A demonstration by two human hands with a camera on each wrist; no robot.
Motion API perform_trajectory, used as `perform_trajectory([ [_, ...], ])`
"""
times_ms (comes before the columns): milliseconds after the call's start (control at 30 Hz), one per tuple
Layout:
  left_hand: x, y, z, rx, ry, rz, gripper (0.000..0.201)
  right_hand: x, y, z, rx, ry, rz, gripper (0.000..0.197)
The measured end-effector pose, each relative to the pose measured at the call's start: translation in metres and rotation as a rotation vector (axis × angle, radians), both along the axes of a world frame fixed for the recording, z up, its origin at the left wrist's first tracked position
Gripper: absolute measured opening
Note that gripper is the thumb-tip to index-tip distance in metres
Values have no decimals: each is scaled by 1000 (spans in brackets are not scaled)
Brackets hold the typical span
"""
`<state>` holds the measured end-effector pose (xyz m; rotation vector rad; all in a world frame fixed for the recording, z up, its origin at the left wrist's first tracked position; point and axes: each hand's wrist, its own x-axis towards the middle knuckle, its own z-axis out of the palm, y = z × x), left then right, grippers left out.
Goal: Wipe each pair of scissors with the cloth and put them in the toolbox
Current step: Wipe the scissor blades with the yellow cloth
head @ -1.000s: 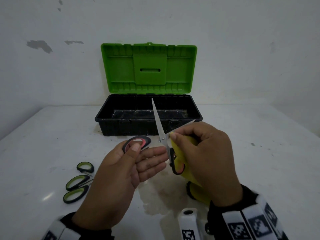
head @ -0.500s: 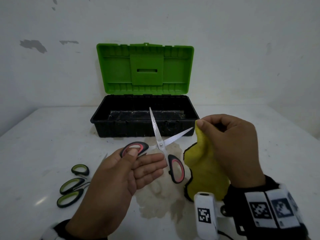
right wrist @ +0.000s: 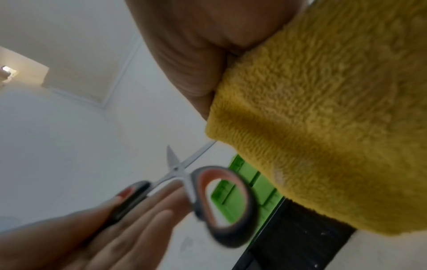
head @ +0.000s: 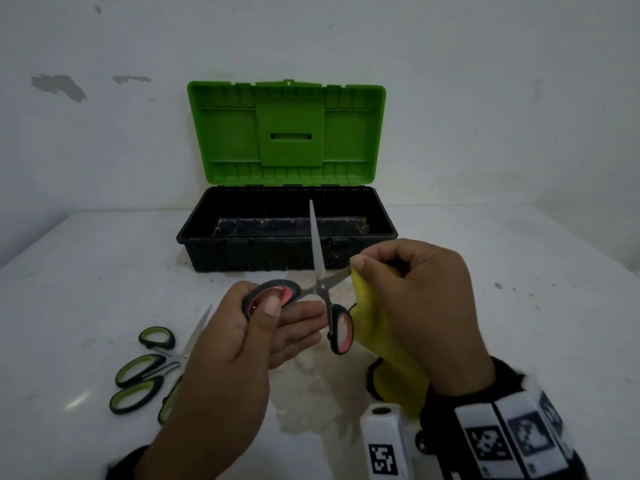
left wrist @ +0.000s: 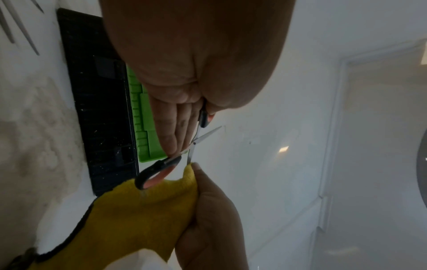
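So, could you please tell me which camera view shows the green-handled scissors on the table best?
The head view: the green-handled scissors lie in plain sight left of the left hand. The left wrist view catches only blade tips at its top-left corner; the right wrist view shows none.

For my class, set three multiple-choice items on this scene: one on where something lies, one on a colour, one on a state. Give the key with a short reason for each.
1. Where do the green-handled scissors lie?
A. on the table, to the left of the left hand
B. in the toolbox
C. in the right hand

2. What colour is the cloth that the right hand pinches?
A. blue
B. yellow
C. white

3. In what state is the toolbox?
A. shut and latched
B. open with scissors inside
C. open, its green lid standing up

Key
1. A: their handles rest on the tabletop beside the left wrist.
2. B: the cloth is yellow in all three views, folded over one blade of the red-handled scissors.
3. C: the lid stands upright behind the black box, and no scissors show in the part of the inside that can be seen.
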<state>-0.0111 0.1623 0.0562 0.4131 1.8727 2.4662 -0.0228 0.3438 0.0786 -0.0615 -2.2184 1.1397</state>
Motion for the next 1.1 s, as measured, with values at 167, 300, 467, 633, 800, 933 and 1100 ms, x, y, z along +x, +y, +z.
perform_trajectory([
  [167, 2, 3, -2, -31, 50, 8, 32, 0, 0, 2, -8, -2, 1, 6],
  [300, 3, 4, -4, -59, 73, 45, 29, 0, 5, 0, -58, -18, -15, 8],
  [467, 2, 2, -2, -75, 95, 55, 30, 5, -12, 0, -6, -9, 63, 7],
  [633, 4, -1, 1, -53, 77, 45, 30, -1, 9, 3, -99, -16, 24, 8],
  [800, 4, 0, 2, -19, 13, 30, 34, -5, 21, 1, -134, -28, 16, 11],
  [933, 4, 1, 5, 45, -92, 37, 31, -8, 31, -1, -154, -24, -12, 11],
  [1100, 3, -3, 18, 200, -282, -19, 26, -3, 39, 5, -177, 49, -52, 10],
])
